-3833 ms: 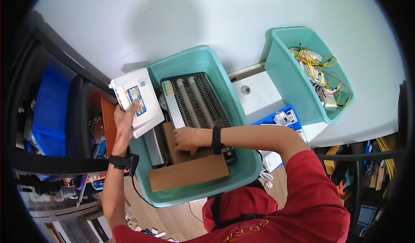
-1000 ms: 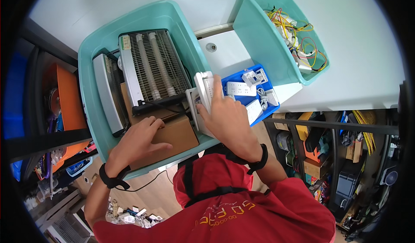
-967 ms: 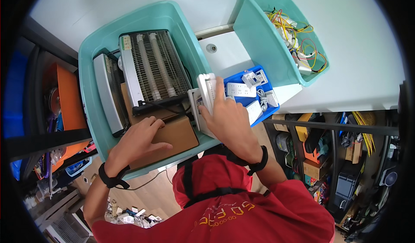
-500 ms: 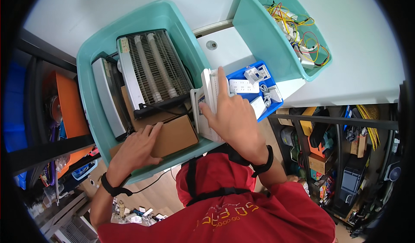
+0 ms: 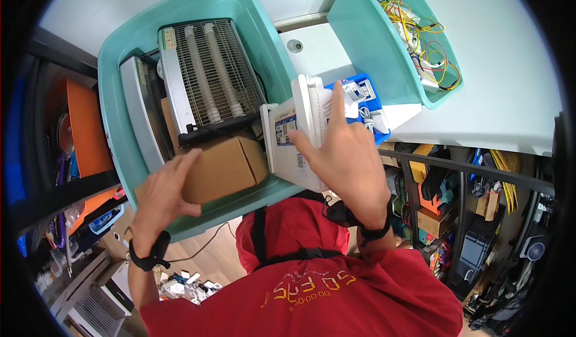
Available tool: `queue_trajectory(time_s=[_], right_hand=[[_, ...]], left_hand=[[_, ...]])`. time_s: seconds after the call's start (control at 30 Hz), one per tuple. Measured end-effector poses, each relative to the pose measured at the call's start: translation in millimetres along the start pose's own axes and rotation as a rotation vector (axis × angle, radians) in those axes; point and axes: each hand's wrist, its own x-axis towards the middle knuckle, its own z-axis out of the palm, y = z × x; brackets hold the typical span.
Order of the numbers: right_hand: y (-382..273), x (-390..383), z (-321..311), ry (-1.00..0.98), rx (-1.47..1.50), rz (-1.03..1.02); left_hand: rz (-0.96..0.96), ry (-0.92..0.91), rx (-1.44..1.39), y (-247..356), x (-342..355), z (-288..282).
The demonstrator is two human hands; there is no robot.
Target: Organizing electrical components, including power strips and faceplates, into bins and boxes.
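Observation:
My left hand [image 5: 165,187] grips the left end of a brown cardboard box [image 5: 219,169], fingers at the upper edge and thumb near the lower one. The box lies tilted at the near end of a large teal tub [image 5: 111,85]. My right hand [image 5: 351,163] is closed around flat white router-like devices [image 5: 288,151], held upright at the tub's right near corner. Its index finger points up along them, and a label shows on one face. Beyond the box in the tub lie an electric heater [image 5: 201,76] with a wire grille and a second silver-edged appliance [image 5: 141,109].
A blue basket [image 5: 381,138] with white sockets and cable sits right of my right hand. Farther right stands a teal bin [image 5: 360,43] holding white devices and coloured wires. Dark shelving [image 5: 480,175] flanks the right, and an orange bin [image 5: 87,133] the left. Small parts [image 5: 186,286] lie below.
The cardboard box has turned, so its right end face now shows. My left hand has shifted left to its end. The white devices have moved slightly right with my right hand.

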Motion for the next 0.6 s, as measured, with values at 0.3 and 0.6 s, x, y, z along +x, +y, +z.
queue_trajectory(time_s=[0.3,0.6], right_hand=[[31,-3,-15,0.144,0.257,-0.232],[21,5,-35,-0.187,-0.040,-0.773]], left_hand=[[0.006,0.306,-0.407,-25,-45,-65],[-0.076,0.777,-0.548,-50,-120,-42]])
